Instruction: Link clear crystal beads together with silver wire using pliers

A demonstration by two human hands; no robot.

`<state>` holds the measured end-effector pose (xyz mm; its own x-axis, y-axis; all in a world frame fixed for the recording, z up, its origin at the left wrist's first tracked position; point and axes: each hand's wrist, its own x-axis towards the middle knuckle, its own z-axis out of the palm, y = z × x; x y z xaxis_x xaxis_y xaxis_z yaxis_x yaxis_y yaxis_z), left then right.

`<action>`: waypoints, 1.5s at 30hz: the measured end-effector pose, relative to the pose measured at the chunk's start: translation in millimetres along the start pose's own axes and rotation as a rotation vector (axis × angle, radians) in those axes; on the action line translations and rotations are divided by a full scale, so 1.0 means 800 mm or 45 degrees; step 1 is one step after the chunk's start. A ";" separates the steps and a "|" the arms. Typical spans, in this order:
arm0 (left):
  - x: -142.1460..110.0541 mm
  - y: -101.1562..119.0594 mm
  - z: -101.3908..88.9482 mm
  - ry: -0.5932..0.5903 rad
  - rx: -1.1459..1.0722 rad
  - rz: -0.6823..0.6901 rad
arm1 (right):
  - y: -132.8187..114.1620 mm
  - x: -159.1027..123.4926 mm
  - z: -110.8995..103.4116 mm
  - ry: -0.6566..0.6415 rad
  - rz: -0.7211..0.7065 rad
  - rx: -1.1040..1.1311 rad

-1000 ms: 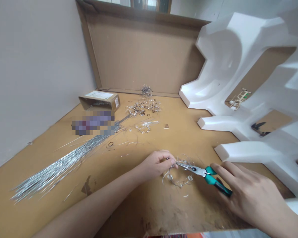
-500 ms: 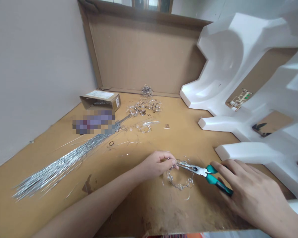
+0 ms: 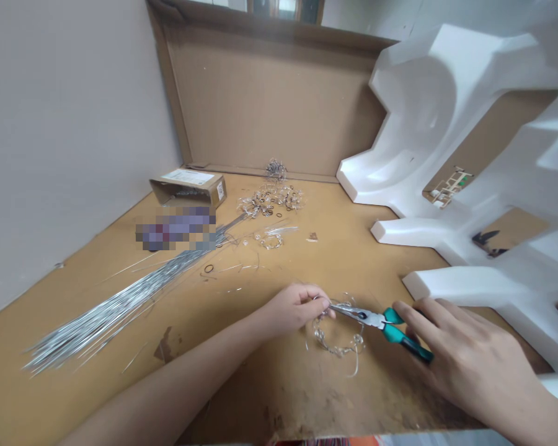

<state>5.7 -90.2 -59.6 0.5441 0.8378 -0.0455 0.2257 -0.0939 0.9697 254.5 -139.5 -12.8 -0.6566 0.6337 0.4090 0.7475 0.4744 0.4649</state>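
Between thumb and fingers, my left hand (image 3: 302, 305) pinches one part of a beaded wire ring (image 3: 338, 350), a loop of silvery wire with clear beads and loose wire ends. My right hand (image 3: 469, 350) is wrapped round the green and black handles of needle-nose pliers (image 3: 372, 319). The pliers' jaws point left and meet the ring right at my left fingertips. What exactly lies between the jaw tips is too small to make out. The ring hangs below the jaws, close over the table.
A long bundle of straight wires (image 3: 134, 297) lies on the left of the table (image 3: 242, 396). Behind it are a blurred-out purple item (image 3: 177, 228) and an open cardboard box (image 3: 186, 186). More beaded wire pieces (image 3: 272, 199) lie at the back. White foam packing (image 3: 409, 124) borders the right.
The pliers' handles have closed slightly and shifted a little left with my right hand. The ring has swung slightly, and a loose wire end hangs lower. My left hand stays put.
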 end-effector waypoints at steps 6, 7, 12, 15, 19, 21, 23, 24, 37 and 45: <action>0.001 0.001 0.002 0.021 0.091 0.006 | -0.007 -0.002 0.005 -0.097 0.064 0.050; 0.001 0.001 0.003 0.044 0.122 0.014 | -0.010 -0.003 0.005 -0.133 0.097 0.054; 0.009 -0.008 -0.004 0.180 0.142 -0.075 | -0.017 -0.013 0.001 -0.310 0.266 0.203; 0.012 -0.014 -0.016 0.140 0.052 -0.131 | -0.013 -0.019 0.003 -0.411 0.393 0.374; 0.011 -0.015 -0.030 -0.007 0.038 -0.111 | -0.013 -0.013 0.019 -0.521 0.604 0.376; 0.009 -0.013 -0.032 -0.017 0.137 -0.064 | -0.020 -0.005 0.031 -0.513 0.664 0.361; 0.007 -0.011 -0.032 -0.003 0.271 0.040 | -0.028 0.003 0.044 -0.465 0.686 0.379; 0.007 -0.011 -0.031 0.002 0.315 0.089 | -0.032 0.006 0.049 -0.437 0.688 0.397; 0.019 -0.037 -0.019 0.088 0.181 0.009 | -0.061 0.069 0.051 -0.416 0.479 1.389; -0.015 -0.004 -0.034 0.263 0.357 -0.102 | -0.059 0.113 0.083 -0.584 0.494 1.605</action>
<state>-23.9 -85.4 -55.2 0.3476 0.9367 -0.0412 0.4896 -0.1438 0.8600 167.0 -64.0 -50.1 -0.4811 0.8748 -0.0567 0.6189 0.2931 -0.7288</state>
